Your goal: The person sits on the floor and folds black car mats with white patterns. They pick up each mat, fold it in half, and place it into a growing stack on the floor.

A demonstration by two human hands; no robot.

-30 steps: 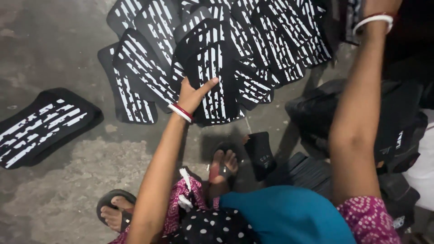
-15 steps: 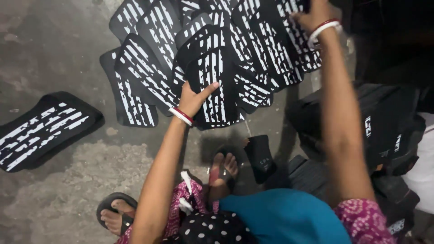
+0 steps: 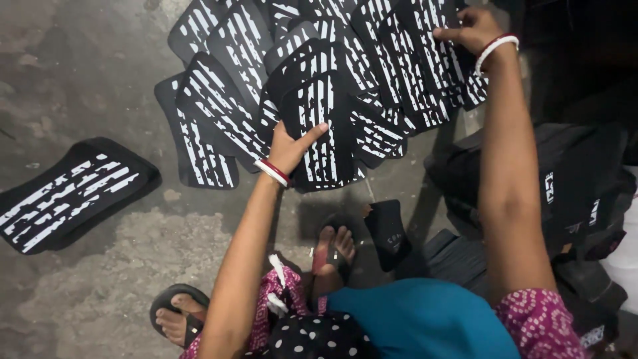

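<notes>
Top mats (image 3: 319, 13) cropped — dark pile (image 3: 571, 193) indistinct.

Open concrete floor (image 3: 86, 86) at left and lower left; free passage there, except one lone black-white sheet (image 3: 66, 193). Ahead, blocked: overlapping fan of printed sheets (image 3: 226, 113), w/ left hand (image 3: 289, 146) and right hand (image 3: 468, 30) resting on it. Right side crowded: black stacks (image 3: 571, 179) tight together. Near the feet, narrow gap only, small black piece (image 3: 387, 233) in it.
</notes>
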